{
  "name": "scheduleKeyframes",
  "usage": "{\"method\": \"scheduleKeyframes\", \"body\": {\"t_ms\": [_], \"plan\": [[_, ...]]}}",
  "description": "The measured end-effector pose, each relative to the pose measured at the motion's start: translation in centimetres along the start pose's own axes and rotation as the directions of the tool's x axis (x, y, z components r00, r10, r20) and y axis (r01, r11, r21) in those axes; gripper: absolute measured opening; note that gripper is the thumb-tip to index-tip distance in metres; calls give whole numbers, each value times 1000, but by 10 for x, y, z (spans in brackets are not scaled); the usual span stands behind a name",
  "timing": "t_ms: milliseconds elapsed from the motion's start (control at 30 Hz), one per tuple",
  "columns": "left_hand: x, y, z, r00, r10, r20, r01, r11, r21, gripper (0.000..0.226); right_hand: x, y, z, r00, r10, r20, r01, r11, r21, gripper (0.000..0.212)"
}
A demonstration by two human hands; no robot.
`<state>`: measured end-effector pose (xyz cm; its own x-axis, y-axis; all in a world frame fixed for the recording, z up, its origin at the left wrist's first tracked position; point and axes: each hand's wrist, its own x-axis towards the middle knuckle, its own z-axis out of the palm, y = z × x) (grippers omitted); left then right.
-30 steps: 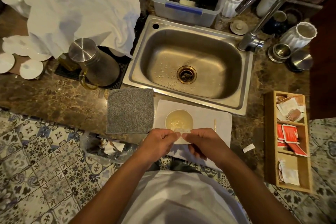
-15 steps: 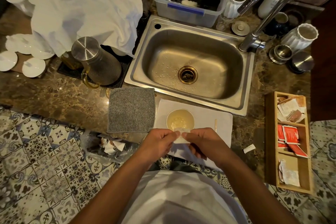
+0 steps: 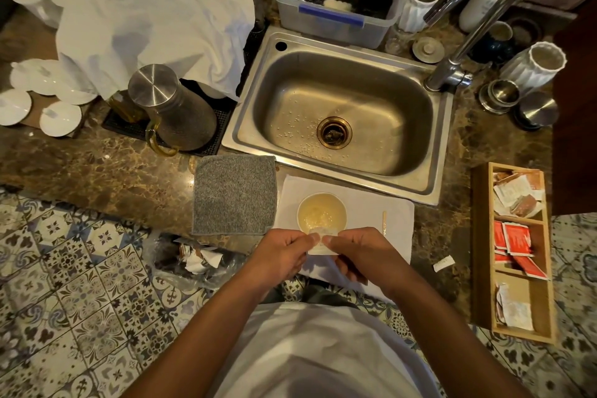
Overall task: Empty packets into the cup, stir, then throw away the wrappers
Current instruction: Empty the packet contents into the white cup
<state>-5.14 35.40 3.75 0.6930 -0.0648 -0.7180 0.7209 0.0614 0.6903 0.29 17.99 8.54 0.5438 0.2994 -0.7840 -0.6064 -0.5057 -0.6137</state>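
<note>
Brown marble worktop (image 3: pixel 80 171) with steel sink (image 3: pixel 339 119) set at back edge; patterned tile floor below.

Left hand (image 3: pixel 281 255) and right hand (image 3: pixel 358 255) raised together at front edge of worktop, thumbs and forefingers pinching top of one pale packet (image 3: pixel 319 244) from either side. Packet held upright, just this side of cup (image 3: pixel 322 213), lower near rim overlapped. Torn open or not: cannot tell.

Cup upright on white paper towel (image 3: pixel 365 213), near front edge. Pale yellowish liquid inside, grains or bubbles on surface. Wooden stirrer (image 3: pixel 384 223) flat on towel, right of cup, untouched.

Grey cloth (image 3: pixel 234 194) just left of towel. Small white scrap (image 3: pixel 443 263) on worktop, right of towel, likely a torn strip. Wooden box (image 3: pixel 478 252) at right edge of worktop, three compartments: mixed pale packets at back, red packets in middle, white at front. Clear bag (image 3: pixel 200 263) with crumpled wrappers below front edge, left of hands.

Judged progress: early to middle. At least some contents apparently in cup already; current packet yet to be emptied. Stirring not begun. Wrapper in hand and scrap on worktop still to be discarded.
</note>
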Motion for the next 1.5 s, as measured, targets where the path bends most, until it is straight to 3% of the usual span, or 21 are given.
{"method": "scheduleKeyframes", "body": {"t_ms": [500, 967, 1500], "plan": [[0, 0, 1, 1000, -18, -1, 18, 1000, -21, 36, 3, 3, -1, 1000, 21, 7, -21, 1000, 10, 42], [-3, 6, 3, 1000, -13, -6, 13, 1000, -1, 40, 2, 6, -4, 999, -29, 19, 26, 988, 152, 42], [-2, 9, 1, 999, -45, -15, 45, 999, 2, 39, 7, 10, -6, 999, -33, 11, 31, 990, 137, 47]]}}
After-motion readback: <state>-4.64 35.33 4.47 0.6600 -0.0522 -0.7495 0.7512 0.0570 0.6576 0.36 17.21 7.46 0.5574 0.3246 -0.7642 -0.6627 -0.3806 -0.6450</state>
